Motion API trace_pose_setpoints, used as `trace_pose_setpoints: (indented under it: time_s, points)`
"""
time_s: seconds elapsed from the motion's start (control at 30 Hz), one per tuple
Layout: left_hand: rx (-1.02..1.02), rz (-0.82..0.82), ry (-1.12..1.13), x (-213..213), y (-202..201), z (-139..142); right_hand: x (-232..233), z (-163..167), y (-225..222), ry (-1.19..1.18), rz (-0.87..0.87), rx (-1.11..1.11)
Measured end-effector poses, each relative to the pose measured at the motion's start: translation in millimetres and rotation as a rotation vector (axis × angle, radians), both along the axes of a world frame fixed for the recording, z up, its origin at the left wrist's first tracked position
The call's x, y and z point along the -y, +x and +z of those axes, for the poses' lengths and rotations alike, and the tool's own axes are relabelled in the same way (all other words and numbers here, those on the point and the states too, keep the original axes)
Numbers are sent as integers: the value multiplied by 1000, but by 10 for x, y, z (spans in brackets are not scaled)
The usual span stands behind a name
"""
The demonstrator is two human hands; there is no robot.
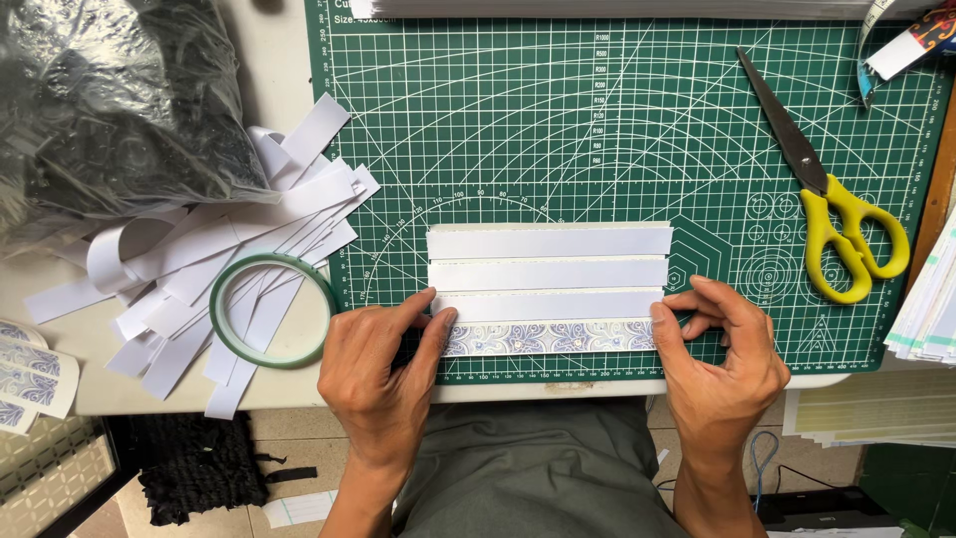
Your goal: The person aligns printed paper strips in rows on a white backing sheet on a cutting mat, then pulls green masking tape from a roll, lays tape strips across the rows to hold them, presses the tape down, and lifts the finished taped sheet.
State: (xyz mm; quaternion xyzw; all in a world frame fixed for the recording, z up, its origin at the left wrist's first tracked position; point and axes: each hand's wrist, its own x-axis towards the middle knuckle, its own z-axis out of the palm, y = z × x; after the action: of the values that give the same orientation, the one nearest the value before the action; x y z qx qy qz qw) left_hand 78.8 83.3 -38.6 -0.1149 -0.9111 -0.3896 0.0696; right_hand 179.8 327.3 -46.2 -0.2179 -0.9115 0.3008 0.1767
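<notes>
A folded paper piece [549,287] lies on the green cutting mat [597,130], showing three white bands and, along its near edge, a blue patterned strip [548,339]. My left hand [383,374] rests at the piece's left end, thumb and forefinger pressing the patterned strip's corner. At the right end my right hand [717,364] presses that strip with its thumb while the other fingers curl above it. Both hands touch the paper flat on the mat without lifting it.
Yellow-handled scissors [827,199] lie on the mat's right side. A green tape ring [272,309] sits on a pile of white paper strips [199,259] to the left, beside a clear plastic bag [110,100]. Stacked paper [926,309] lines the right edge.
</notes>
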Motion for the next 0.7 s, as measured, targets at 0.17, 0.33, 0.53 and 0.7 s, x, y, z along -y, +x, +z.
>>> trace_pose_setpoints:
  time_s: [0.17, 0.33, 0.53, 0.7]
  points:
    - [-3, -1, -2, 13, -1, 6, 11, 3, 15, 7, -1, 9]
    - [2, -1, 9, 18, 11, 6, -16, -21, 34, -17, 7, -13]
    - [-83, 62, 137, 85, 83, -79, -72, -123, 101, -93, -4, -106]
    - [-288, 83, 368, 167, 211, -188, -42, -146, 134, -177, -59, -170]
